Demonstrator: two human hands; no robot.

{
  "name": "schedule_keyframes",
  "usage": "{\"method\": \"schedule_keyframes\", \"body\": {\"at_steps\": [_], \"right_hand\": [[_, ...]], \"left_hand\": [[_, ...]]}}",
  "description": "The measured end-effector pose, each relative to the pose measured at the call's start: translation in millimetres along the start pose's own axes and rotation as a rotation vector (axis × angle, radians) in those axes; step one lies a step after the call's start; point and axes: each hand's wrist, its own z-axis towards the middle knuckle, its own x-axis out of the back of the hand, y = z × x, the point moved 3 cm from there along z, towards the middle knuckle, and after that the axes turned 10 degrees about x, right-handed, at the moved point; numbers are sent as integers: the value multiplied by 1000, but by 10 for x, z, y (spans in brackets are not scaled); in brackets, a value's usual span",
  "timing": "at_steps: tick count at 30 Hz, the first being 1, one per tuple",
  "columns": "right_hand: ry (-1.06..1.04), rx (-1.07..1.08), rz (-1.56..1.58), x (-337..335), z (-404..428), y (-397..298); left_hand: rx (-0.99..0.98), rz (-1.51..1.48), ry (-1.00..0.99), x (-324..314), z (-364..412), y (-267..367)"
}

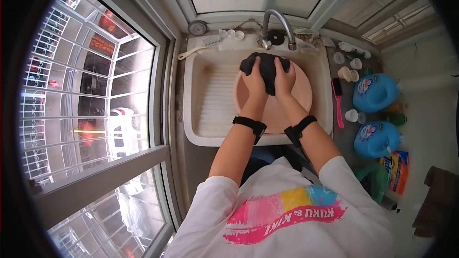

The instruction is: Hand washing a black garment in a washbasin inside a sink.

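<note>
A bunched piece of dark cloth [265, 68] is gripped between both hands above a pink plastic basin [278, 114]. My left hand [254, 80] holds its left side with the thumb lying on top. On the other side, my right hand [285, 79] clasps the fabric, thumb also uppermost; the fingers of both hands are mostly hidden. The basin stands in a white laundry sink [199, 139] with a ribbed washboard slope [218, 96] at its left. Behind the cloth a curved metal faucet [279, 16] reaches over the sink; whether water runs cannot be seen.
A white scrub brush [199, 48] lies on the sink's back-left corner. To the right are a pink-handled brush [337, 104], several small cups [351, 115], two blue detergent jugs [374, 93] and an orange Tide bag [398, 172]. A barred window [107, 96] flanks the left.
</note>
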Motion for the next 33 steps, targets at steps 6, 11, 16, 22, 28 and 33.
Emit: {"method": "schedule_keyframes", "body": {"at_steps": [6,11,16,22,28,33], "right_hand": [[-188,401,-420,-79,137,-131],[-270,418,-369,-209,177,-75],[-389,507,-382,-338,181,-62],[-548,379,-318,-161,47,82],[-488,-82,-263,896,1,1023],[-381,4,-925,1875,-313,1569]], "left_hand": [[415,-504,-98,35,81,-214],[462,-404,-63,166,205,-144],[571,-485,-155,248,204,-74],[544,-380,-197,374,123,90],[458,-286,-239,535,187,350],[510,-310,-283,768,147,600]]}}
